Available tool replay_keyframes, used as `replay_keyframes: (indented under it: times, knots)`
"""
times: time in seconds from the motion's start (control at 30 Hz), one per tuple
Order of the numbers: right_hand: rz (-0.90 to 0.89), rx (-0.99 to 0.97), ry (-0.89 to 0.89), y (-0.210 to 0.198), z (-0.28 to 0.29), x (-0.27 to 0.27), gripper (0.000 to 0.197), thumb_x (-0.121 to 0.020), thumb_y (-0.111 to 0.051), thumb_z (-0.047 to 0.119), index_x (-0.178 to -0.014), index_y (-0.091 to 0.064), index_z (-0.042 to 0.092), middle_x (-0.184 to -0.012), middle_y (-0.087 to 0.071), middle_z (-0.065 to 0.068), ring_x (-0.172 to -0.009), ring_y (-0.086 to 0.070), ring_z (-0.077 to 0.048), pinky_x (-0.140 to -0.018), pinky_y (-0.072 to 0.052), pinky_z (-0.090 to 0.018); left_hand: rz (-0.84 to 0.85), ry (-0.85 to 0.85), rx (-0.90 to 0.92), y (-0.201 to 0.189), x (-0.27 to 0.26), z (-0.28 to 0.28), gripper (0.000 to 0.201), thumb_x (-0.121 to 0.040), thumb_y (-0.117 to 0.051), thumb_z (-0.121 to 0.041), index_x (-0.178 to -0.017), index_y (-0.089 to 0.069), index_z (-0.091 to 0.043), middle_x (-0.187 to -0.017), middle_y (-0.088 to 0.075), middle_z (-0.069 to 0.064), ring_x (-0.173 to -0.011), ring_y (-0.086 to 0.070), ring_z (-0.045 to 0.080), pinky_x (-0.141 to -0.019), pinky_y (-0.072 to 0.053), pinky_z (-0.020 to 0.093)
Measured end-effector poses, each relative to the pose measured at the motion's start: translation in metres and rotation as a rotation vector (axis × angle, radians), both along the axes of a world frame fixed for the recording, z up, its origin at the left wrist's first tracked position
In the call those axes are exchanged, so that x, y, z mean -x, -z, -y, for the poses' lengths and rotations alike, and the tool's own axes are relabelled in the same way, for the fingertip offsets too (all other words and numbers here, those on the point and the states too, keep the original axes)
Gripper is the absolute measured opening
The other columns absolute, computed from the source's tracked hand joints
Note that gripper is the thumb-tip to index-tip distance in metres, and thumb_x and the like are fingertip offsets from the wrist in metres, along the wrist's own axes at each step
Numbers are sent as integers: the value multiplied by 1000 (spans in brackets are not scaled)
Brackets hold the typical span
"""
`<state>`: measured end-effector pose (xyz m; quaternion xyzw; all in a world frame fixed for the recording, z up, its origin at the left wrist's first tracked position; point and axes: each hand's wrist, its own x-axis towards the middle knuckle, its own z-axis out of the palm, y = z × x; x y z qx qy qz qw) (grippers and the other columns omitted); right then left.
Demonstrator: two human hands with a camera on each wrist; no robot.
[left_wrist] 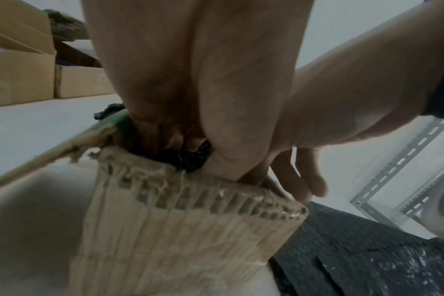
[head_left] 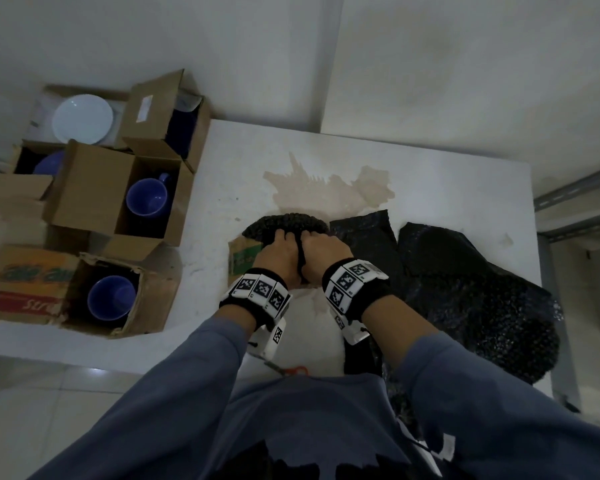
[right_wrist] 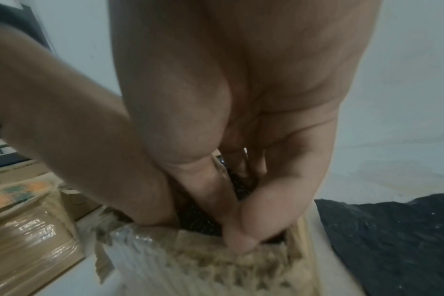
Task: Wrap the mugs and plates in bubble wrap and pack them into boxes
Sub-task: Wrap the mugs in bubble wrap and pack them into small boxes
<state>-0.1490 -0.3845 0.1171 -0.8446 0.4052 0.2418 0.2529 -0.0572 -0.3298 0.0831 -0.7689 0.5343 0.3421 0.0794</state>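
Little writing can be read: the printed carton [head_left: 25, 289] at the near left of the table [head_left: 430, 188] carries orange, green and red lettering, upside down and too blurred to make out, and a brown box [head_left: 153, 112] farther back bears a small white label with no legible text. The wrapped bundle [head_left: 284, 223], a rounded shape covered in black bubble wrap, sits partly inside a small torn cardboard box [head_left: 241, 258] with a green print on its side, at the middle of the table. The left hand [head_left: 278, 254] and the right hand [head_left: 323, 251] lie side by side on it, fingers curled down into the box; each grip closes on the bundle's black wrap. Loose black bubble wrap sheets [head_left: 465, 289] lie just right of the box. Blue mugs [head_left: 146, 199] stand unwrapped in open boxes at left, beside a white plate [head_left: 82, 117].
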Motion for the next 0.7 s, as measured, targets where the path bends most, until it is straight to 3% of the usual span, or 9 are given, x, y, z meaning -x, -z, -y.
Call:
replay_keyframes:
  times: [0.27, 0.53, 0.7]
  knots:
    - [-31, -44, 4, 4, 3, -8, 46, -88, -62, 22, -128, -47, 6, -121, -57, -15, -110, -57, -36, -90, -53, -45, -37, 14, -49, -1, -2, 6, 93, -77, -78, -29, -147, -22, -6, -141, -27, 16, -118, -52, 34, -98, -48, 42]
    - [-62, -100, -76, -13, 8, -11, 34, -90, -60, 21, -121, -56, 8, -113, -62, -13, -99, -62, -31, -87, -55, -41, -47, -11, -85, -10, -4, 9, 80, -82, -74, -21, -144, -26, -6, -144, -25, 17, -117, -53, 38, -95, -48, 42]
    - [-82, -10, -75, -20, 3, -4, 25, -91, -58, 21, -114, -56, 9, -101, -56, -7, -99, -60, -30, -79, -51, -40, -40, -13, -75, -7, -2, 3, 76, -86, -69, -21, -145, -24, -4, -148, -21, 19, -117, -54, 39, -96, -47, 44]
